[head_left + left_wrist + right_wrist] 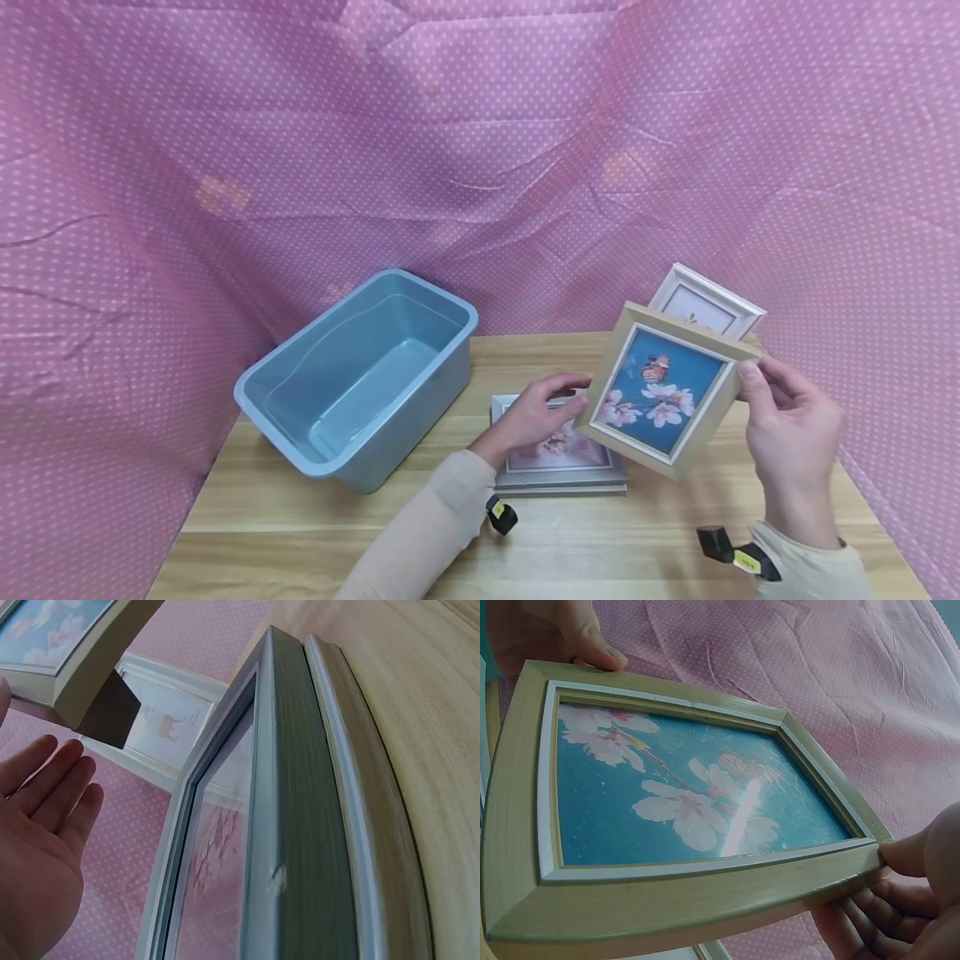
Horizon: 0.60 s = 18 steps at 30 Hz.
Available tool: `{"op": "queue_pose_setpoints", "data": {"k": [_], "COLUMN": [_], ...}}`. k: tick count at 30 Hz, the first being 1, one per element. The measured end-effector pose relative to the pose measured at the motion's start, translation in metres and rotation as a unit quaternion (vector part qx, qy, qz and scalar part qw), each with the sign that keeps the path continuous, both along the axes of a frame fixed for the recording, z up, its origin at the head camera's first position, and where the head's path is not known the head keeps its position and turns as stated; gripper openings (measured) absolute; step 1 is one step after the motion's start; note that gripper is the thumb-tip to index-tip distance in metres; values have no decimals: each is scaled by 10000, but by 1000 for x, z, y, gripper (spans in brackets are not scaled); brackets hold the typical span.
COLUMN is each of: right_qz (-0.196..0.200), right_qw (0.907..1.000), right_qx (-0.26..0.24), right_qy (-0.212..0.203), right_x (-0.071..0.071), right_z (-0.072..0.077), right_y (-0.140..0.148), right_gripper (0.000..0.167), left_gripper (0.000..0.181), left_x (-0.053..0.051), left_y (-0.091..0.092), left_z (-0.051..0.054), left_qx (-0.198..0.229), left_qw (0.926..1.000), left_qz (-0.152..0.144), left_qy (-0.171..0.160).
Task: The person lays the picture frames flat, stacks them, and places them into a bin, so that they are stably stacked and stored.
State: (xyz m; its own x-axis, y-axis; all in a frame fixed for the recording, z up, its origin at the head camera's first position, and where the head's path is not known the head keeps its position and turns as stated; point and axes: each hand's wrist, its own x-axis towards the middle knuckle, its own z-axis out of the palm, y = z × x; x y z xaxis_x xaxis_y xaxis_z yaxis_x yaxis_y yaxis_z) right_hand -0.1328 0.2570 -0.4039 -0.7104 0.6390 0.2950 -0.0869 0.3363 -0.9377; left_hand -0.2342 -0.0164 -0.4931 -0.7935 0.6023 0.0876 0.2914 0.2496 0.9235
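A light wood-coloured picture frame point(660, 387) with blossoms and a butterfly on blue is held up, tilted, above the table's right side. My right hand point(795, 425) pinches its right edge, thumb on the front; the right wrist view shows this hand point(907, 900) at the frame's corner point(652, 900). At the opposite edge is my left hand point(536, 414), its thumb at the border; in the left wrist view that hand point(45, 825) has its fingers extended, not curled round the frame. Under the left hand lies a stack of frames point(562, 482), a grey one with a pink picture on top.
A blue-grey plastic bin point(442, 392), with nothing visible inside, stands at the left of the wooden table point(247, 500). Behind the held frame, a white frame point(701, 300) shows at the back right. Pink dotted cloth point(450, 167) surrounds the table's back and sides.
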Motion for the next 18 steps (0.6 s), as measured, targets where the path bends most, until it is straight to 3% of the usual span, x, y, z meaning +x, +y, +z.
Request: {"op": "queue_pose_setpoints", "data": {"k": [7, 12, 18], "right_qz": [171, 298, 389], "right_qw": [9998, 9988, 9989], "right_qx": [-65, -321, -120], "right_qy": [42, 214, 228], "right_x": [-2, -3, -4], "right_z": [1, 2, 3], "right_y": [-7, -12, -19], "right_gripper": [31, 24, 24], "left_gripper": [59, 70, 68], "left_x": [-3, -2, -2], "left_y": [-8, -13, -17], "left_z": [-3, -5, -7], "left_qx": [229, 296, 496], "left_qw": [9989, 9970, 9928], "left_qz": [-414, -691, -1005], "left_qy": [46, -184, -425]}}
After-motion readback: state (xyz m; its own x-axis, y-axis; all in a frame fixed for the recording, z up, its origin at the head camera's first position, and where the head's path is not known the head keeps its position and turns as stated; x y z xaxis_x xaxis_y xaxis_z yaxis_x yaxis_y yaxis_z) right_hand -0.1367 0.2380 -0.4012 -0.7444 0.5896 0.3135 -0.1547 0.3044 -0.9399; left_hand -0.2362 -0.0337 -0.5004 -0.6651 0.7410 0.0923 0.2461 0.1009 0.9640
